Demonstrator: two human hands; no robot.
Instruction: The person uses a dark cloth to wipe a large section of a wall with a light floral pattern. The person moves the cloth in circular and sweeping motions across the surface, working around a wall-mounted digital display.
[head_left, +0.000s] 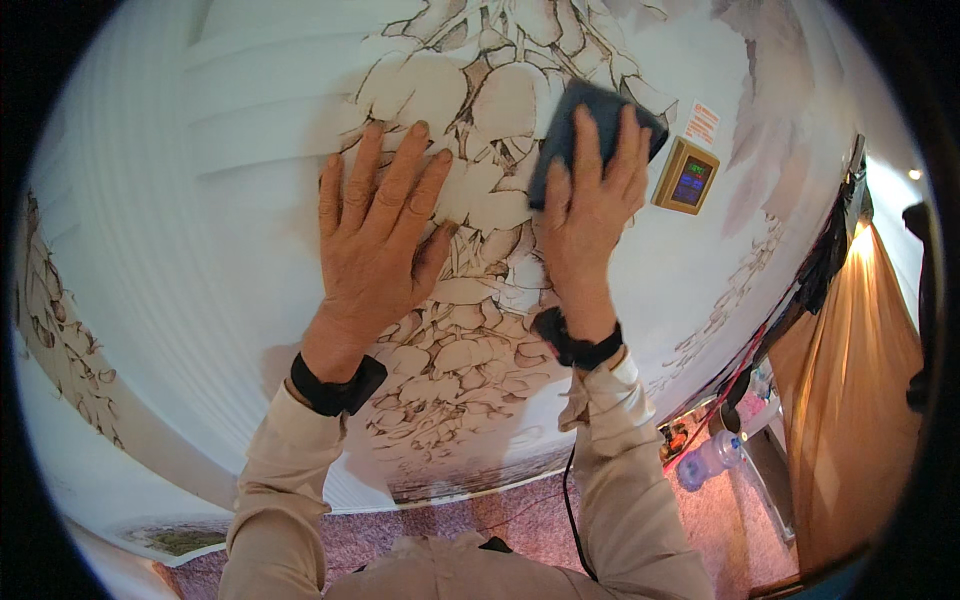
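Note:
A wall covering (247, 225) printed with brown-outlined flowers (427, 86) fills most of the view. My left hand (367, 225) lies flat on it with fingers spread, just left of the flower stem, and holds nothing. Under the fingers of my right hand (592, 202) is a dark blue flat pad (559, 142), slightly blurred and pressed to the printed surface right of the blossoms. Its exact material cannot be told. Each wrist wears a black band.
Right of the pad, a gold-framed control panel (687, 176) with a lit display sits below a label bearing writing (702, 124). A clear plastic jug (709, 459) and an orange-brown curtain (840, 397) are at lower right. A black cable (568, 502) hangs beside my right sleeve.

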